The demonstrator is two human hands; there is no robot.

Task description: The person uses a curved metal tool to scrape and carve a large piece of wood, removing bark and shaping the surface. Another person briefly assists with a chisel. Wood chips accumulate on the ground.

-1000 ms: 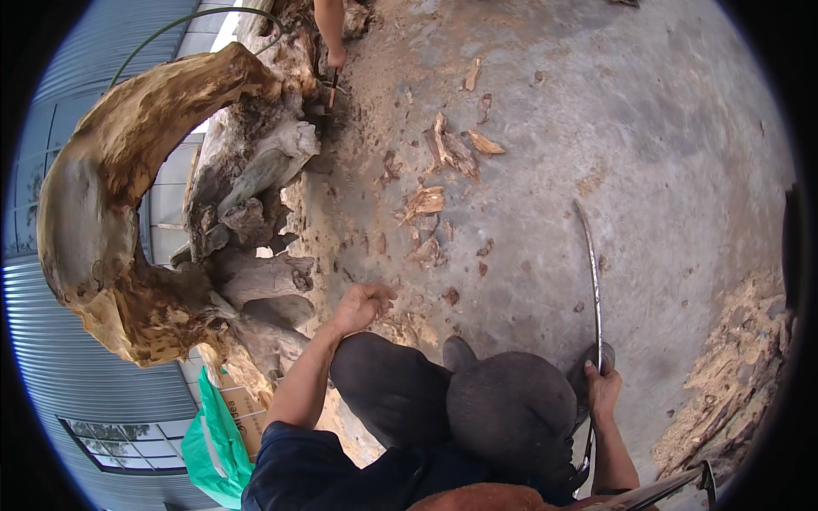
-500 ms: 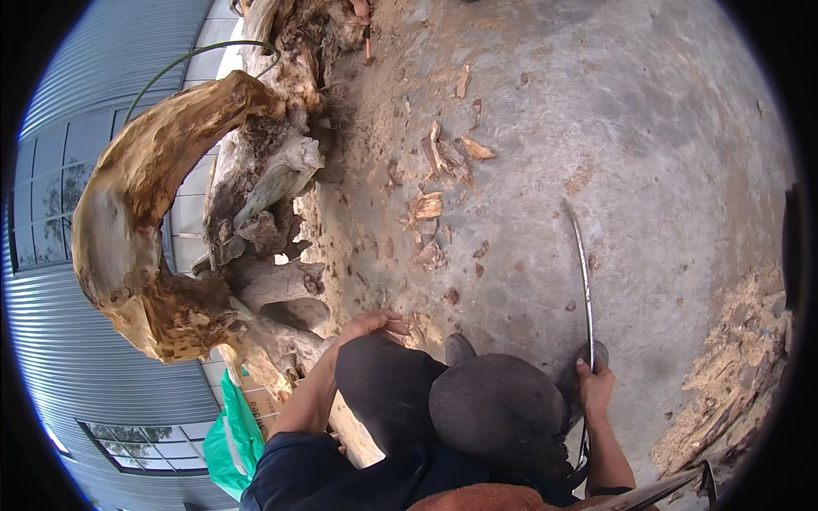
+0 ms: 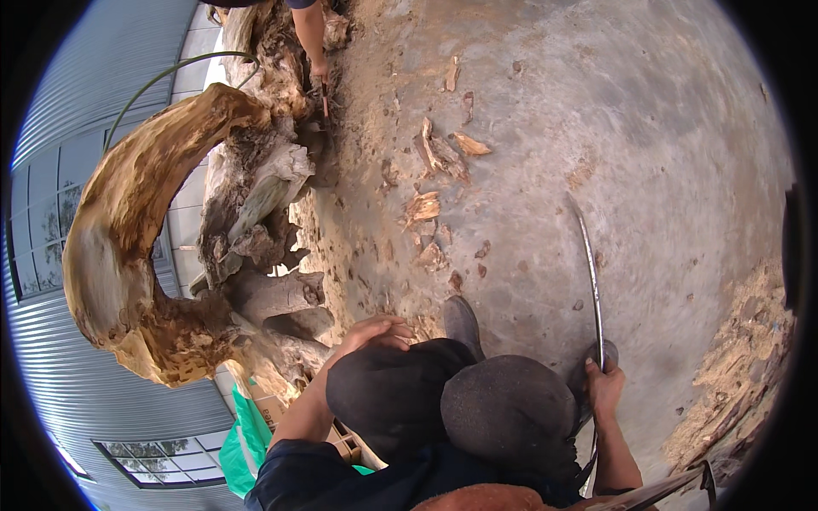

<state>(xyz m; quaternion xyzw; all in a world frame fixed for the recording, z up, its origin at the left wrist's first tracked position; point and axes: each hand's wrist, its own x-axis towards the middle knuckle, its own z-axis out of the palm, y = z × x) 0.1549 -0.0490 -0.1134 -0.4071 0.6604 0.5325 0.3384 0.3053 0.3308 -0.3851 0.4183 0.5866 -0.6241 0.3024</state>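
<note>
My right hand [image 3: 605,387] is closed around a long, thin metal bar [image 3: 591,272], which stretches away from me over the concrete floor and passes back beside my right leg. Resting by my left knee, my left hand [image 3: 375,330] is open with its fingers stretched out and nothing in it. Just left of that hand lies a big gnarled tree root [image 3: 281,294], joined to a thick curved trunk [image 3: 102,281] with pale, stripped wood. At the far end of the root, another person's hand [image 3: 319,68] holds a slim tool [image 3: 325,102] with an orange-red part.
Broken wood chips [image 3: 441,157] are scattered on the concrete floor [image 3: 528,170]. Sawdust and bark [image 3: 741,366] lie along the right edge. A green bag [image 3: 245,439] and a cardboard box sit behind my left arm. A green hose [image 3: 170,72] arches over the trunk.
The other person's arm has reached further into view, bringing the slim tool lower along the root. My view has shifted slightly. My right hand keeps its hold on the bar.
</note>
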